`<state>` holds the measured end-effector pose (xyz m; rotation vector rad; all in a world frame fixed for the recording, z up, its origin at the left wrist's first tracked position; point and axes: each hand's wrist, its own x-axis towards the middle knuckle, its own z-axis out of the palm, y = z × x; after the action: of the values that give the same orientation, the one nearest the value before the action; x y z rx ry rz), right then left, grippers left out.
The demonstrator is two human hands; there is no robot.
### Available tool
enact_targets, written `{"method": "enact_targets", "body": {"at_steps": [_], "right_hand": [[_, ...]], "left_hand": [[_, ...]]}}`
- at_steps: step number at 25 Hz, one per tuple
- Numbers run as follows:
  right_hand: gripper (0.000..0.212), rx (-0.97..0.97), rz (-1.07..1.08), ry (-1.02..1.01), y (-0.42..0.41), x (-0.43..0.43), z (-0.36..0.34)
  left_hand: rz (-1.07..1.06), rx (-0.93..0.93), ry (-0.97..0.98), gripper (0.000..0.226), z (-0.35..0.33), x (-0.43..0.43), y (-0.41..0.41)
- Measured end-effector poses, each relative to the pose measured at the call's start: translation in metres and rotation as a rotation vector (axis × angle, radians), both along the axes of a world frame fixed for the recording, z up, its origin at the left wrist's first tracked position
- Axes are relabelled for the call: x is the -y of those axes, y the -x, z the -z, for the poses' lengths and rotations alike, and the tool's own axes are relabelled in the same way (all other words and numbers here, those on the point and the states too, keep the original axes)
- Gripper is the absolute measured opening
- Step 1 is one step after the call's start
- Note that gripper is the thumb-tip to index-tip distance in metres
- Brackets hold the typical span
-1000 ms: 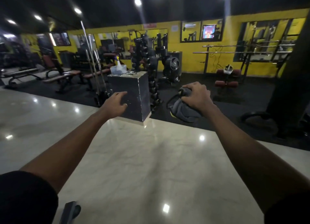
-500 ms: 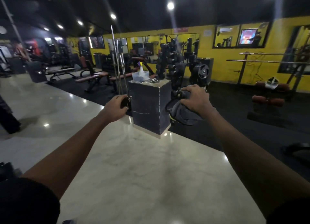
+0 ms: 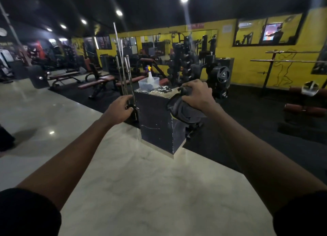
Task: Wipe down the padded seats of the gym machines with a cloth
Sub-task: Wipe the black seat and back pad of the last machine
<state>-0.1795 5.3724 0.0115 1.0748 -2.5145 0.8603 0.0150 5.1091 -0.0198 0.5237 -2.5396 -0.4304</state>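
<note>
My right hand [image 3: 195, 95] grips a dark grey cloth [image 3: 184, 112] that hangs bunched below it, beside the right top edge of a black box [image 3: 155, 119]. My left hand [image 3: 119, 110] is stretched out at the box's left side, fingers loosely curled and holding nothing. On the box stands a clear tub [image 3: 148, 83] with a spray bottle [image 3: 150, 75] in it. Red padded benches [image 3: 95, 82] stand on the dark mat behind the box, to the left.
Upright steel bars [image 3: 122, 62] rise just behind my left hand. A dumbbell rack [image 3: 182, 64] and weight plates [image 3: 221, 74] stand behind the box. Red rollers [image 3: 304, 110] lie at the right. Pale polished floor [image 3: 123, 182] lies underfoot; a yellow mirrored wall closes the back.
I have come closer to the black box and the view has swung left. Both hands keep their pose, the cloth still in my right hand.
</note>
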Motion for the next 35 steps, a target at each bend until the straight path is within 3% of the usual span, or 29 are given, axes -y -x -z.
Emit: {"method": "enact_targets", "body": {"at_steps": [11, 20, 35], "right_hand": [[0.046, -0.001, -0.087, 0.011, 0.274, 0.185, -0.004], [0.052, 0.01, -0.108, -0.031, 0.456, 0.391, 0.023], [0.049, 0.008, -0.111, -0.037, 0.737, 0.71, 0.034]], "left_hand": [[-0.046, 0.004, -0.016, 0.058, 0.004, 0.167, 0.253], [-0.067, 0.001, 0.003, 0.058, 0.013, 0.346, 0.435], [-0.134, 0.047, -0.027, 0.057, 0.027, 0.643, 0.681]]}}
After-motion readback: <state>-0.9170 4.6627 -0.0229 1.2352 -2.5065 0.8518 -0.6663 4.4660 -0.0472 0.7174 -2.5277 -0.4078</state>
